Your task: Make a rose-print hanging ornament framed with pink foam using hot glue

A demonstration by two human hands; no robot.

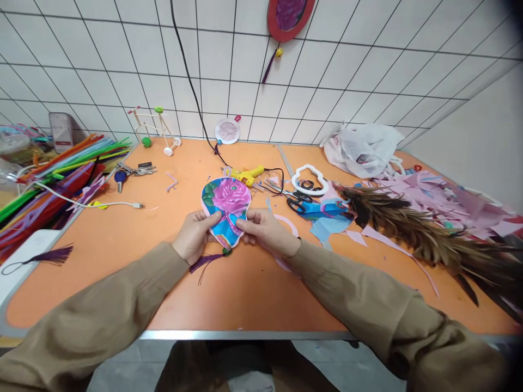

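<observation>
Between both hands is a flat fabric ornament [231, 197], blue with a large pink flower and a pale edge, held tilted above the orange table. My left hand [194, 234] pinches its lower left side, thumb on the front. On the lower right side, my right hand [265, 228] grips it the same way. A dark green bead [227, 251] and a purple tassel [207, 261] hang from the ornament's bottom tip. Just behind it lies a yellow glue gun [249, 175] with a black cord. The fingers behind the ornament are partly hidden.
Black-handled scissors [299, 202], a white scalloped frame [309, 180] and blue fabric scraps [327, 215] lie to the right. Brown feathers [412, 231] stretch along the right side. Colourful pipe cleaners [61, 179], keys [120, 177] and a white cable [93, 206] occupy the left.
</observation>
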